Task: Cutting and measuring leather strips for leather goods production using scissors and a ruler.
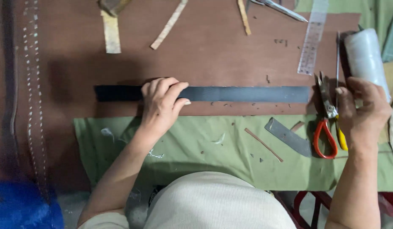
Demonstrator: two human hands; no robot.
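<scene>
A long dark leather strap [247,93] lies flat across a brown leather sheet [205,55]. My left hand [160,106] presses down on the strap near its left part, fingers curled over its top edge. My right hand [362,112] is at the right edge, fingers closed around a thin metal tool [337,63] beside a white roll [366,57]. Just left of that hand lie pliers with red handles [324,123].
A clear ruler [311,42] lies at the upper right. Tan leather strips [169,24] and a metal blade [281,8] sit along the top. A grey leather offcut [288,136] and a thin brown sliver [264,145] rest on the green cloth [196,148]. A blue object [22,208] is at the lower left.
</scene>
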